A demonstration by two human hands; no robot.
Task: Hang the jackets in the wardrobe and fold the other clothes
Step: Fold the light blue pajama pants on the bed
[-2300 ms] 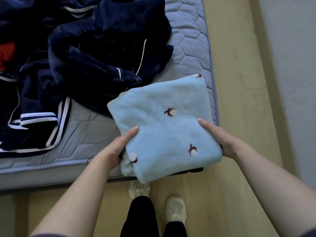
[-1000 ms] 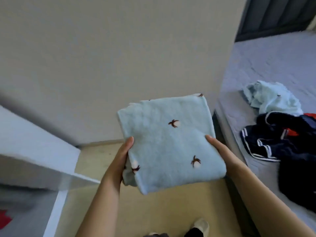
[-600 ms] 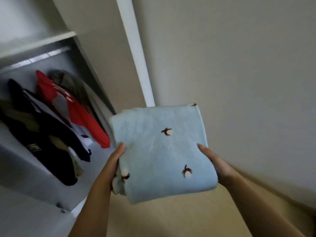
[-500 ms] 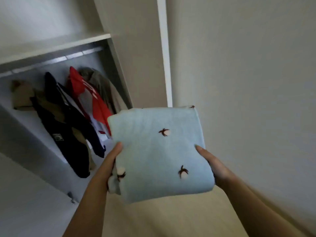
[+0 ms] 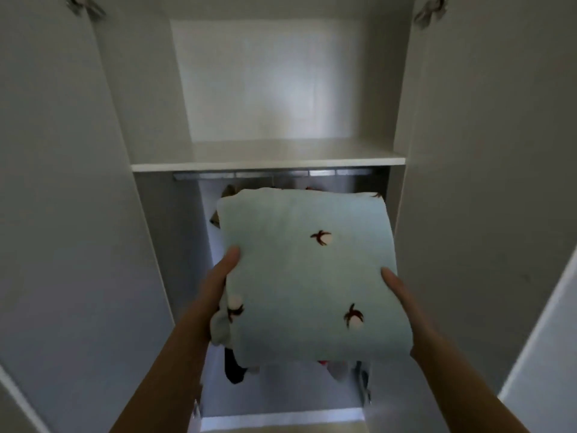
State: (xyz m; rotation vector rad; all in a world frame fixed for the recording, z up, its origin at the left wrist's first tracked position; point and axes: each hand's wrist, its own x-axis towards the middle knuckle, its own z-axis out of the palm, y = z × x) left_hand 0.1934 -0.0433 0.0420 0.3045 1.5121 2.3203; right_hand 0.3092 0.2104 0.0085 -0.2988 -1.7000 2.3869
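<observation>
White wardrobe (image 5: pixel 150 89), doors open, with a shelf (image 5: pixel 268 157) above a metal rail (image 5: pixel 271 175); before the rail, a folded pale-blue fleece garment (image 5: pixel 299 276) gripped at its sides by left hand (image 5: pixel 215 282) and right hand (image 5: pixel 402 298), thumbs on top, other fingers hidden beneath.

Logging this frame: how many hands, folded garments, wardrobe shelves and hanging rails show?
Hands: 2, left hand and right hand
Folded garments: 1, the blue folded garment
Shelves: 1, the shelf
Rails: 1, the hanging rail
Total: 5
</observation>
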